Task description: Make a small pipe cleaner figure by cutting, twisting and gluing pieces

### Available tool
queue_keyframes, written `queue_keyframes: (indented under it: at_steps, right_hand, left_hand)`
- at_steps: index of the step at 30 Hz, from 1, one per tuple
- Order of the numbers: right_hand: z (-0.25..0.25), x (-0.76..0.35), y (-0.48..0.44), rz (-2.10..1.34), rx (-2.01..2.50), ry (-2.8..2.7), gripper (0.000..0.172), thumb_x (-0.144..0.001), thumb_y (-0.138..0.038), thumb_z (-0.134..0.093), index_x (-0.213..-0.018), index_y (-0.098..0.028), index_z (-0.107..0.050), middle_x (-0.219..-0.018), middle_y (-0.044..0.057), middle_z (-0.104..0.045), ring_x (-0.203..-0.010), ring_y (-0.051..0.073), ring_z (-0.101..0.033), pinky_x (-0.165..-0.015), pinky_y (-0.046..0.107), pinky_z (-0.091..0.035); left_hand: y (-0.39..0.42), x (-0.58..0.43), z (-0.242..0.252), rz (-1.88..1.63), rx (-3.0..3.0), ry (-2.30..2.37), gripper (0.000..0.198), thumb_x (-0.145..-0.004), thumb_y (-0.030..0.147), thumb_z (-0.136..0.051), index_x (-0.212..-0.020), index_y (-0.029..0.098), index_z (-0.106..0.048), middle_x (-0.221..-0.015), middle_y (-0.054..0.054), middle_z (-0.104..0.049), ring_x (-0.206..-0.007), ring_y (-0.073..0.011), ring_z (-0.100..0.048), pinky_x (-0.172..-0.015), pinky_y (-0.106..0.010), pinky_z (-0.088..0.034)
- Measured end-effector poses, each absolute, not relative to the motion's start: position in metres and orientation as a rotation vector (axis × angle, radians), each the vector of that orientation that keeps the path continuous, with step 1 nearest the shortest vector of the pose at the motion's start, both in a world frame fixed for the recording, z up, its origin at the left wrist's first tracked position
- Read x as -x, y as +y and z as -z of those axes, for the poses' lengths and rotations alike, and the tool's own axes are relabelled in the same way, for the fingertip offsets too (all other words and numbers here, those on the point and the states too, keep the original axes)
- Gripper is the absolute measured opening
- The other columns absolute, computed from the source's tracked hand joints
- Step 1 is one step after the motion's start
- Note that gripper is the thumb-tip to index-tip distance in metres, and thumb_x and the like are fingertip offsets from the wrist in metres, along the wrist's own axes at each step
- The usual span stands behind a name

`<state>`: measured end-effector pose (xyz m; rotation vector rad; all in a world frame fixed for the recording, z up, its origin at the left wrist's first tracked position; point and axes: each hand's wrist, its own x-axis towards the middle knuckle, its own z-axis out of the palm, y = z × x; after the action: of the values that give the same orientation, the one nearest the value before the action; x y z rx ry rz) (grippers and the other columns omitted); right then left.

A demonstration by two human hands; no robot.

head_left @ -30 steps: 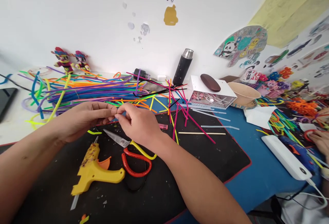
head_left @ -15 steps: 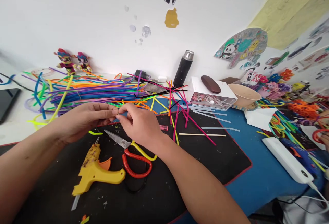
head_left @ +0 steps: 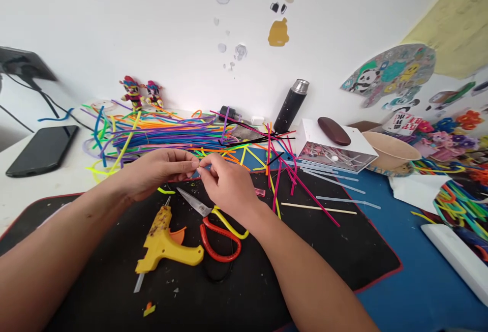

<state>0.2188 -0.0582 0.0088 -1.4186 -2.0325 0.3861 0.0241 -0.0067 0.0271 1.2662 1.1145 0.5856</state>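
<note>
My left hand and my right hand meet fingertip to fingertip above the black mat. Both are pinched closed, and whatever sits between the fingers is too small or hidden to make out. Below them lies a pair of scissors with one red and one yellow handle, its blades pointing up and left. To its left a yellow glue gun rests on its side, a clear glue stick poking from its back. A small orange and yellow scrap is near the mat's front.
Behind my hands spreads a heap of coloured pipe cleaners. A black thermos, a white box with a brown case on top and a beige bowl stand along the wall. A phone lies far left.
The view has swung left, so everything appears shifted to the right and the whole phone now shows. My hands keep the same pinched pose together.
</note>
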Motion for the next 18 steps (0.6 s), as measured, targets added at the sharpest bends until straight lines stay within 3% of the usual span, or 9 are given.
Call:
queue_keyframes:
  at_steps: [4,18]
  right_hand:
    - [-0.007,-0.219,-0.058,-0.38,1.398,-2.031,0.013,-0.105,-0.032,-0.059,-0.109,-0.023,-0.068,-0.07,-0.004,-0.065,-0.063,0.014,-0.055,-0.061,0.028,-0.029]
    - [-0.008,-0.218,-0.059,-0.451,1.4,-2.06,0.013,-0.104,-0.031,-0.061,-0.113,-0.024,-0.067,-0.071,-0.005,-0.064,-0.061,0.014,-0.054,-0.06,0.028,-0.029]
  left_hand:
    - [-0.009,-0.027,-0.031,-0.553,-1.329,1.117,0.041,-0.062,0.058,-0.092,-0.073,0.02,-0.079,-0.07,-0.003,-0.064,-0.065,-0.0145,-0.053,-0.058,-0.023,-0.043]
    - [-0.001,-0.013,-0.025,-0.476,-1.477,1.033,0.037,-0.073,0.054,-0.086,-0.072,0.018,-0.075,-0.069,-0.001,-0.063,-0.065,-0.0125,-0.05,-0.058,-0.021,-0.041]
